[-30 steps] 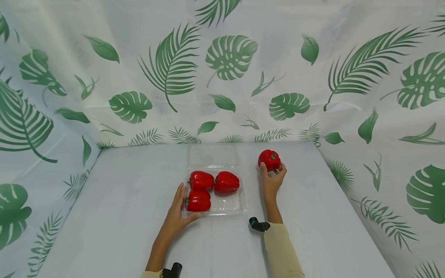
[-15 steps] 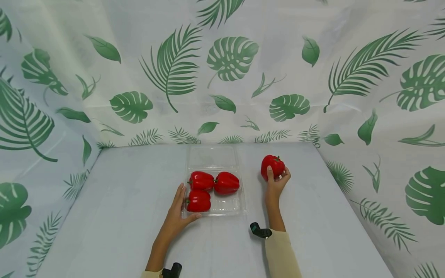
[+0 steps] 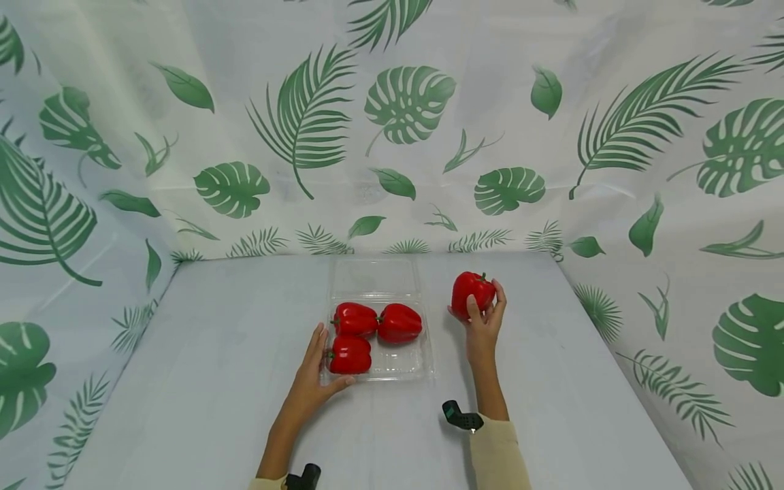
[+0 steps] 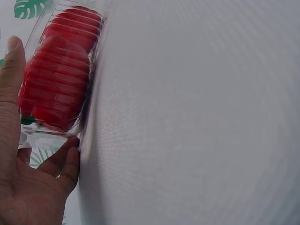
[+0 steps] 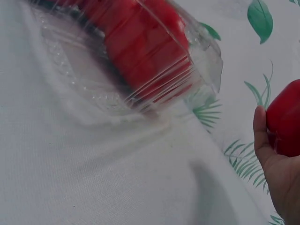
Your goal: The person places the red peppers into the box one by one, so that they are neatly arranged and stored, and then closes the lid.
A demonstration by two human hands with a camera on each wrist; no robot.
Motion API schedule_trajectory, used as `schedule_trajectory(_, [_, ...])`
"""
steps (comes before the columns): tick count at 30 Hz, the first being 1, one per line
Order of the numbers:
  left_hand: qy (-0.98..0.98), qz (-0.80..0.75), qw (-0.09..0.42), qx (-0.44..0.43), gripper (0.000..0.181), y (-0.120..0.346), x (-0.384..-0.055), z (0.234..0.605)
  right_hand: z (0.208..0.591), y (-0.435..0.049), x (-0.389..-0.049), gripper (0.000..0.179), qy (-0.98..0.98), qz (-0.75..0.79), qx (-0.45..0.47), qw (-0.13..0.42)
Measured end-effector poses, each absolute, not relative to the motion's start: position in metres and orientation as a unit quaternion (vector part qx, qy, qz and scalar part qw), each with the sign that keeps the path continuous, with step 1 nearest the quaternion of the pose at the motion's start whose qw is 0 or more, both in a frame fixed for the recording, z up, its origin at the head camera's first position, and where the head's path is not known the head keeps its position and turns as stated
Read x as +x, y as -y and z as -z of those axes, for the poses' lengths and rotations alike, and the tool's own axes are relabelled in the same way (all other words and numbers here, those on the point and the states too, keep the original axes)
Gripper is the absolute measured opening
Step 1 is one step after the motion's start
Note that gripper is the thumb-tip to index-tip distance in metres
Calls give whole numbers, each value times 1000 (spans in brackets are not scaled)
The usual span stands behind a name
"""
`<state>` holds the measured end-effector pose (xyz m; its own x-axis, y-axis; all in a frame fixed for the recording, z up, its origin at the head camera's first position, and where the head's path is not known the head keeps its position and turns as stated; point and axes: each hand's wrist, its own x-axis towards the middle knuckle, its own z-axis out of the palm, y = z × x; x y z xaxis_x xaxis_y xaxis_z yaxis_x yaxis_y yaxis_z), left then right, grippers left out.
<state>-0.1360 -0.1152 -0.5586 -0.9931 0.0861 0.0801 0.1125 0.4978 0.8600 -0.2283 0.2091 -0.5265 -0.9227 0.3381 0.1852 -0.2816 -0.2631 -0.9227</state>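
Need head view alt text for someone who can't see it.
A person's right hand holds a red bell pepper to the right of an open clear plastic container with three more peppers. The left hand frames the container's near-left corner on a white table, before a leaf-print backdrop.

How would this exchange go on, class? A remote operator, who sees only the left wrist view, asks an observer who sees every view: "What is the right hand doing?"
Observer: The right hand is holding a red pepper.
Operator: My view shows red shapes through the side of the box. How many things are in it?
Observer: Three more peppers, counted in the head view.
Operator: Do they fill it, or is a corner bare?
Observer: One corner is bare: the near right one, as the person sees it.
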Motion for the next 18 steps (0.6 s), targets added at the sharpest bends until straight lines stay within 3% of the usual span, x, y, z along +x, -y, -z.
schedule_trajectory(7, [864,500,8,-57,109,115,-136,557,518,-207,-220,61,545,-819,35,173])
schedule_trajectory(18, [866,497,17,-60,108,115,-136,560,515,-205,-203,59,563,-818,31,113])
